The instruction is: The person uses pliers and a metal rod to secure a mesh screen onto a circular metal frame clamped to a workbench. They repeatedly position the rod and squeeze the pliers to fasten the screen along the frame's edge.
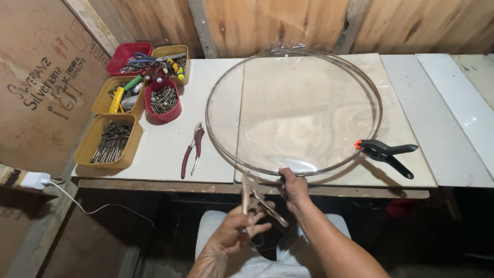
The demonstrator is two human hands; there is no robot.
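A large round clear plastic dome point(301, 110) with a ring rim lies on the workbench point(170, 149). My right hand point(294, 187) grips the dome's near rim at the bench edge. My left hand point(237, 230), below the bench edge, holds metal locking pliers point(256, 199) with the jaws pointing up toward the rim. A black spring clamp with orange tips point(385, 153) is clipped on the rim at the right.
Red-handled pliers point(191, 151) lie on the bench left of the dome. Yellow and red trays point(108, 141) with nails, screws and tools stand at the far left. A white plug and cable point(36, 180) sit lower left. Wooden walls stand behind.
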